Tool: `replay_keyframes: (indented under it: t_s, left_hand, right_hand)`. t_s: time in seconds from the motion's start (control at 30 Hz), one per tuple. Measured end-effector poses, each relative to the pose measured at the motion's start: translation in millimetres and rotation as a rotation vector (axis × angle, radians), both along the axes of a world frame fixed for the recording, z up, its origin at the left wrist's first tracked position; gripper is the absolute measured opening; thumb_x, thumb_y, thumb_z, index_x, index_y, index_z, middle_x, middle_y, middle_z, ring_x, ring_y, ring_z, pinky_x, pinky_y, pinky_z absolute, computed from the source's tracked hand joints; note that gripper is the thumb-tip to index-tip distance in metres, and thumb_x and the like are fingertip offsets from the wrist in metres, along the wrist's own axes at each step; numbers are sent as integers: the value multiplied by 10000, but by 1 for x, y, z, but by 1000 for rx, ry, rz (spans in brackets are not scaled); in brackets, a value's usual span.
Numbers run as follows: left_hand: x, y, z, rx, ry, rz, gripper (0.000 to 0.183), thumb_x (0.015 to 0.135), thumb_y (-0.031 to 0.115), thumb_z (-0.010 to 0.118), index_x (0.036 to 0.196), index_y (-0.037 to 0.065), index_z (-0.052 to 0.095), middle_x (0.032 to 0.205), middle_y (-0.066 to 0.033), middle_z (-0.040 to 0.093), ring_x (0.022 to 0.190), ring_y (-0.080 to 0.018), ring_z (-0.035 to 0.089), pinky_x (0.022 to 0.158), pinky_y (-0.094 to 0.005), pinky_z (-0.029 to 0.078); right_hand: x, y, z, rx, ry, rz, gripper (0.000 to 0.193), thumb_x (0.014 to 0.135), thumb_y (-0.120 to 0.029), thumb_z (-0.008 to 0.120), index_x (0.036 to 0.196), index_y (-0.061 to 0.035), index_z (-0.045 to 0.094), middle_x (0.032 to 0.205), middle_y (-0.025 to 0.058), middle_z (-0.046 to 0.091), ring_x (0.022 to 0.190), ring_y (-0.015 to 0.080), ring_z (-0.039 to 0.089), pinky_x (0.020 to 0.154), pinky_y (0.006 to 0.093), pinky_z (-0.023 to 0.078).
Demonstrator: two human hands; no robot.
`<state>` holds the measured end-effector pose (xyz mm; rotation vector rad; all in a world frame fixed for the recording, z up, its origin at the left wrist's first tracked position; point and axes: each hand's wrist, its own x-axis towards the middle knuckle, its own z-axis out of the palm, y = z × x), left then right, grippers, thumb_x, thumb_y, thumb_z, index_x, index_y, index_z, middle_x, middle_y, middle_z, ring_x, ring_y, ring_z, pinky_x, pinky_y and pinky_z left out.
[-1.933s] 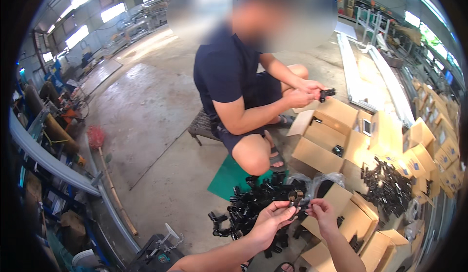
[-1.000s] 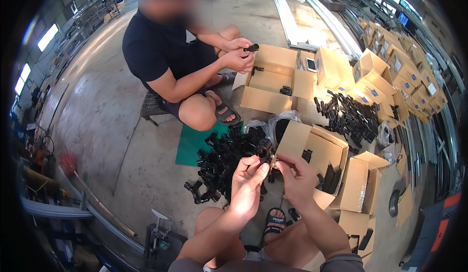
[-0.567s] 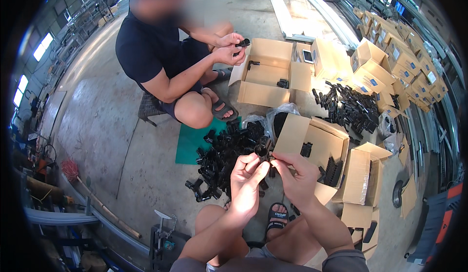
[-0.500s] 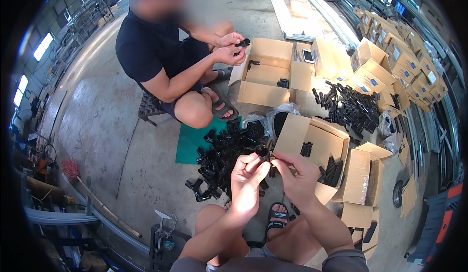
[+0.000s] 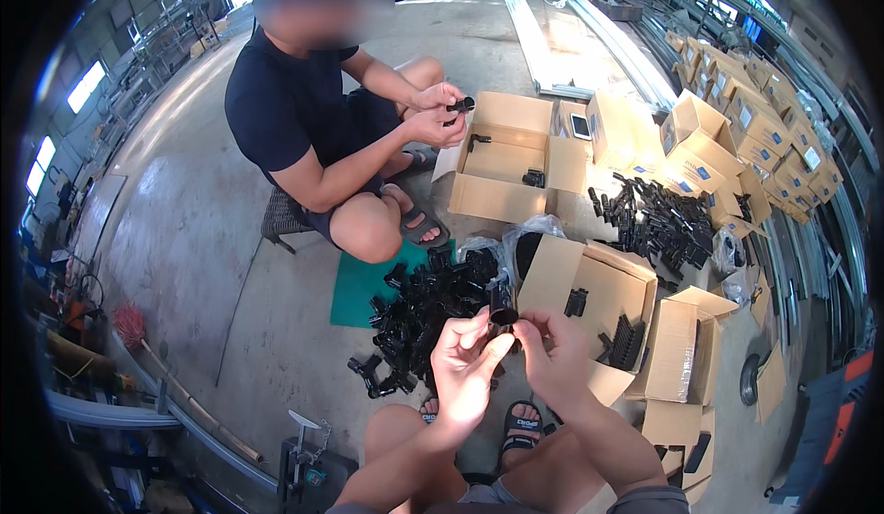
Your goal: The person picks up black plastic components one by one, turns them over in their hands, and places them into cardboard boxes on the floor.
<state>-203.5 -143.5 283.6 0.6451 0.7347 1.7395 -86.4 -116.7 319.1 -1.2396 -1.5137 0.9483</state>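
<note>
Head view, read from left to right. At far left a red-bristled broom (image 5: 138,330) lies on the concrete floor (image 5: 203,238). Next, a seated person in a dark shirt (image 5: 295,109) holds a small black part (image 5: 462,104) between both hands over an open cardboard box (image 5: 502,169). A green mat (image 5: 364,284) lies by that person's foot, and a heap of black plastic parts (image 5: 428,316) spreads over its right edge.

Low in the middle, the wearer's left hand (image 5: 463,371) and right hand (image 5: 552,358) meet just above the heap. Both pinch one black tube-shaped piece (image 5: 502,304), thumb and fingers of each hand closed on its lower end; the exact grip of the right fingers is partly hidden, so it is probably a fingertip pinch. The piece stands roughly upright, touching both hands, in front of a second open box (image 5: 589,284) holding a few black parts.

Further right lie another pile of black parts (image 5: 658,224) and stacked closed cartons (image 5: 755,127).
</note>
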Motion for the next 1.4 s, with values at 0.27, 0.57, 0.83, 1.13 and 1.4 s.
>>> replay_keyframes:
  t_s: [0.27,0.57,0.83,1.13,1.4]
  left_hand:
    - [3,1,-6,31,-16,-27,281,865,-135,665,1077,17,559,1166,-130,671,1021,-155,651,926,-291,512]
    - [9,1,-2,-138,-86,-40,281,869,-106,680,1107,13,589,1122,-102,687,1014,-134,652,905,-277,530]
    - [3,-2,-6,-139,-125,-56,284,874,-113,668,1112,22,594,1120,-90,686,1002,-122,645,900,-265,525]
    - [1,0,-4,-109,-111,-69,269,875,-104,674,1094,28,590,1143,-84,681,1017,-115,642,913,-262,518]
    - [1,-1,-6,-171,-146,-111,286,876,-106,670,1118,24,593,1121,-79,679,1007,-113,642,895,-258,521]
  right_hand:
    - [5,12,-6,224,-219,54,139,964,-114,534,907,-2,595,772,165,597,677,312,593,622,377,456]
    - [5,-2,-10,278,-188,-31,132,923,-70,608,1040,-8,611,830,128,649,693,231,640,642,344,496]
    - [17,1,-3,169,-326,56,124,888,-157,653,948,-50,640,821,117,645,726,323,648,629,400,506]
    - [20,16,-15,315,-532,164,128,915,-165,634,931,-42,606,783,137,598,723,349,620,625,420,491]
    - [8,8,-10,343,-371,41,103,917,-125,600,906,-23,597,801,165,621,703,371,609,630,415,479]
